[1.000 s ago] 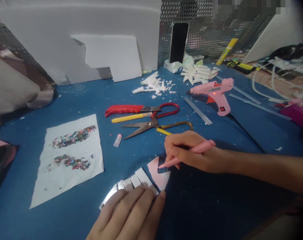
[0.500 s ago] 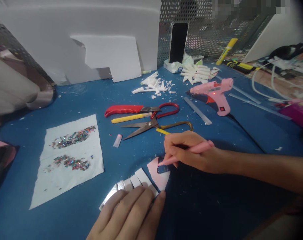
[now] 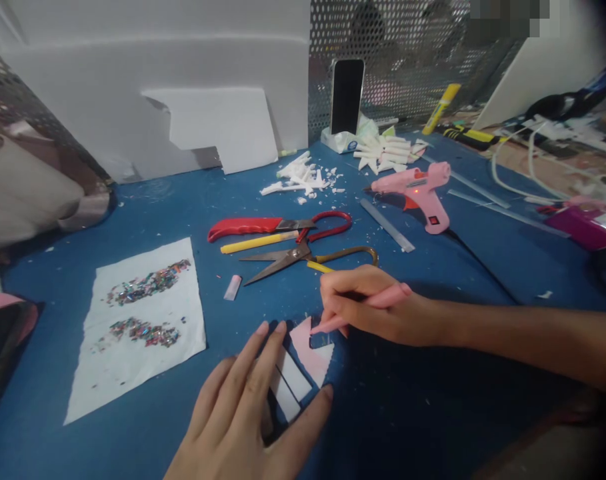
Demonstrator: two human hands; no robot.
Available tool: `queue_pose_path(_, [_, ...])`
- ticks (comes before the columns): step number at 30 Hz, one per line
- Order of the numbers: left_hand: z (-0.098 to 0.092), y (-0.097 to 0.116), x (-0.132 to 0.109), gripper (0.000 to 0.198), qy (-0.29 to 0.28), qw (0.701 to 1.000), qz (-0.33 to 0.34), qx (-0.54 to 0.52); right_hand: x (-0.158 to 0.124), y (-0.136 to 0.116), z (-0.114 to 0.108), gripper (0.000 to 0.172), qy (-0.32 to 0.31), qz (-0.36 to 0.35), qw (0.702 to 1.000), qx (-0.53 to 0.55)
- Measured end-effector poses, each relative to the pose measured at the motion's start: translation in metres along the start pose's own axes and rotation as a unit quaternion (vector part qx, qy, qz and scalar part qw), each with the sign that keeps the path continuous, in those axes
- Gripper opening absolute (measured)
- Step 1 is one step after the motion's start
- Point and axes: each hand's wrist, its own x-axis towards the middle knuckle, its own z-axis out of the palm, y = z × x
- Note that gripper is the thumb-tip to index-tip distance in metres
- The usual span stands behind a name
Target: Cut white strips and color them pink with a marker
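My right hand (image 3: 373,303) is closed around a pink marker (image 3: 390,295). The marker's tip rests at the notch of a small piece (image 3: 310,360), coloured partly pink and partly white. My left hand (image 3: 247,407) lies with fingers spread over several white strips (image 3: 293,375). Its thumb touches or almost touches the lower edge of the notched piece. Some of the strips are hidden under the left fingers. Just beyond my hands lie open scissors (image 3: 287,257) with one red and one brown handle loop, and a small pale pink-and-white piece (image 3: 233,287).
A sheet of paper (image 3: 193,300) with two piles of glitter flakes lies left. Behind the scissors are a red-handled cutter (image 3: 247,228) and a yellow stick (image 3: 257,243). A pink glue gun (image 3: 417,190) stands right, its light lit. A phone (image 3: 347,97) leans upright behind white scraps (image 3: 300,177).
My left hand's fingers have spread and reached forward over the strips. My right hand still holds the marker at the piece's notch. The whole view has shifted slightly.
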Motion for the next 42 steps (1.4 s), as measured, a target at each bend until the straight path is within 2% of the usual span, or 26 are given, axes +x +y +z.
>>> queue_pose_path(4, [0.004, 0.001, -0.001, 0.060, 0.001, 1.000, -0.003, 0.009, -0.001, 0.001, -0.001, 0.027, 0.003, -0.010, 1.000, 0.001])
queue_pose_path(10, [0.004, -0.007, 0.001, 0.044, 0.011, 0.999, 0.013, -0.032, -0.001, 0.001, 0.000, 0.024, 0.007, 0.000, 1.000, 0.000])
queue_pose_path(20, [0.001, -0.016, 0.009, 0.055, 0.006, 0.998, 0.058, -0.013, -0.002, 0.003, 0.000, 0.022, -0.004, 0.010, 0.999, 0.030])
queue_pose_path(24, [0.002, -0.015, 0.010, 0.046, 0.014, 0.998, 0.047, -0.025, 0.000, 0.003, 0.000, 0.022, -0.004, 0.014, 0.999, 0.030])
queue_pose_path(29, [0.004, -0.014, 0.009, 0.045, 0.027, 0.999, 0.033, -0.034, 0.000, 0.001, 0.001, 0.022, -0.003, 0.017, 0.999, 0.029])
queue_pose_path(35, [0.006, -0.019, 0.006, 0.048, 0.026, 0.998, 0.046, -0.042, -0.001, 0.000, -0.001, 0.022, -0.008, 0.026, 0.999, 0.032])
queue_pose_path(42, [0.005, -0.024, 0.006, 0.048, 0.010, 0.998, 0.061, -0.018, -0.001, -0.002, -0.001, 0.019, -0.060, 0.039, 0.997, 0.017])
